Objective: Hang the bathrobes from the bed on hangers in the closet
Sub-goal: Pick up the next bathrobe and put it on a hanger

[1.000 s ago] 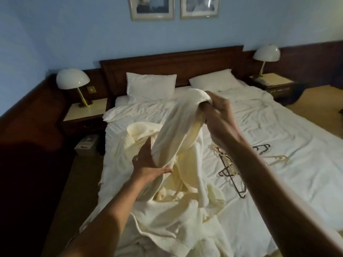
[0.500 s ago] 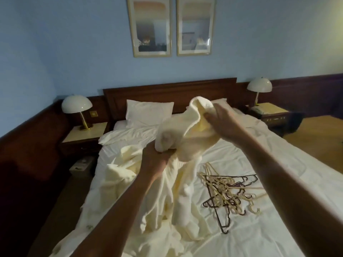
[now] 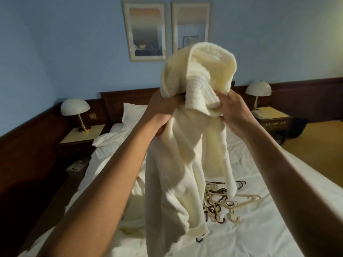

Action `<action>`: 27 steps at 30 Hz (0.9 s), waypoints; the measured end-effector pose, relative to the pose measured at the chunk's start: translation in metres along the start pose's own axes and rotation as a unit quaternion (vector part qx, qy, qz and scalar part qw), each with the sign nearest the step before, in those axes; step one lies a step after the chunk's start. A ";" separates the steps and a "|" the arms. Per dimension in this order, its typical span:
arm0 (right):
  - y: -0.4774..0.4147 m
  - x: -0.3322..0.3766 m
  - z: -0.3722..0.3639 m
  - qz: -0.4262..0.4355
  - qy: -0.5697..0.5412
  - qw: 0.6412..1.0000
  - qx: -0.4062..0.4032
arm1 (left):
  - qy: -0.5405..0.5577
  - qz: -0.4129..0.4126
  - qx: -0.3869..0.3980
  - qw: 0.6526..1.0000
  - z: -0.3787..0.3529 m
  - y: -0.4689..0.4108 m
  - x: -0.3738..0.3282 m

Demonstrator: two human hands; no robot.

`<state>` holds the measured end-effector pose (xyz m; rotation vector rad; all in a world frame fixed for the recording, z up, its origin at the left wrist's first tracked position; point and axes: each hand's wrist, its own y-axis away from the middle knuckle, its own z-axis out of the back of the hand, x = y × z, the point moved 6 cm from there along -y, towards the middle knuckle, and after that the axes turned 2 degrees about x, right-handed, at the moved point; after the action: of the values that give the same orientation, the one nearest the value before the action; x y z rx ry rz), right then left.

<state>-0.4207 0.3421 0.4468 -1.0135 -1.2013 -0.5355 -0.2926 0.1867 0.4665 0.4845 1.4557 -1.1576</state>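
A cream bathrobe [image 3: 178,164] hangs in the air above the bed [image 3: 269,229], its collar bunched high in front of me. My left hand [image 3: 159,110] grips the robe's upper part from the left. My right hand [image 3: 234,110] grips it from the right, by a ribbed fold. The robe's lower end droops down to the sheet. A tangle of cream and dark hangers [image 3: 222,204] lies on the bed, just right of the hanging robe and partly hidden by it. More cream cloth [image 3: 135,201] lies on the sheet behind my left arm.
The dark wooden headboard [image 3: 126,99] and a pillow [image 3: 133,115] lie beyond. A nightstand with a domed lamp [image 3: 75,108] stands at the left, another lamp [image 3: 258,89] at the right. Wooden floor [image 3: 319,143] runs along the bed's right side. No closet shows.
Both hands have raised the bathrobe off the bed, so it now hangs nearly full length. My view has tilted upward, and the hangers sit lower in the frame.
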 end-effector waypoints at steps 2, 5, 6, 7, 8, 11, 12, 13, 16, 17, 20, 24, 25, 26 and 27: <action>-0.001 -0.020 0.016 -0.010 0.072 0.997 -0.023 | -0.059 -0.013 0.073 0.996 -0.007 -0.003 0.031; -0.001 -0.058 0.033 -0.011 0.143 0.989 -0.044 | -0.206 0.074 0.086 0.972 0.003 0.007 0.107; -0.001 -0.069 0.035 -0.008 0.174 0.984 -0.033 | -0.224 0.118 0.089 0.963 0.010 0.016 0.135; -0.002 -0.082 0.033 -0.006 0.197 0.980 -0.011 | -0.252 0.137 0.105 0.952 0.016 0.026 0.158; -0.003 -0.094 0.029 -0.009 0.234 0.972 0.016 | -0.290 0.141 0.122 0.939 0.022 0.033 0.178; 0.000 -0.133 0.015 -0.008 0.373 0.923 0.089 | -0.268 0.189 0.125 0.936 0.048 0.042 0.219; 0.003 -0.143 0.011 -0.012 0.396 0.912 0.107 | -0.203 0.212 0.104 0.950 0.056 0.044 0.227; 0.005 -0.154 0.008 -0.010 0.416 0.901 0.126 | -0.113 0.232 0.071 0.963 0.062 0.044 0.232; 0.003 -0.176 0.005 -0.025 0.473 0.863 0.174 | 0.171 0.282 -0.052 0.943 0.077 0.034 0.229; -0.001 -0.182 0.006 -0.044 0.464 0.867 0.175 | 0.225 0.300 -0.082 0.924 0.081 0.029 0.227; -0.009 -0.185 0.001 -0.083 0.379 0.910 0.145 | 0.051 0.293 -0.056 0.953 0.105 0.008 0.223; -0.014 -0.173 -0.021 -0.101 0.193 0.969 0.118 | -0.387 0.261 0.118 0.877 0.131 0.006 0.247; -0.017 -0.166 -0.029 -0.100 0.148 0.977 0.117 | -0.429 0.243 0.146 0.858 0.130 0.007 0.257; -0.017 -0.155 -0.040 -0.090 0.118 0.981 0.126 | -0.453 0.213 0.168 0.849 0.125 0.006 0.265; -0.018 -0.143 -0.051 -0.083 0.092 0.983 0.136 | -0.464 0.177 0.189 0.847 0.114 0.007 0.271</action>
<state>-0.4548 0.2670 0.3180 -0.6224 -1.1608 -0.5649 -0.2996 0.0094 0.2324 0.3492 0.2770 -1.1279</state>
